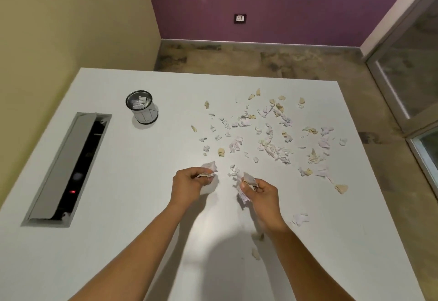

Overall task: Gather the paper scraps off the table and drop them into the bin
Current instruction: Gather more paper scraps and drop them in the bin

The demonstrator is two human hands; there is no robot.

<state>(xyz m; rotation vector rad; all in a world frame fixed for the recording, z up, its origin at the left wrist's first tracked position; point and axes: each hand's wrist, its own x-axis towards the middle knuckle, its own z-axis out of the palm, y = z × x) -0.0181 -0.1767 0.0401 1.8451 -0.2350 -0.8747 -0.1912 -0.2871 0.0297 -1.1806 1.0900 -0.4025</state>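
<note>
both hands clenched on paper scraps (267,139) over the counter (132,241) middle — left grip (189,182), right grip (262,194). loose scraps spread toward the right edge; bin (142,107) near the far left corner.

Crumpled paper scraps (272,145) (matt); smooth white table (142,229).
</note>
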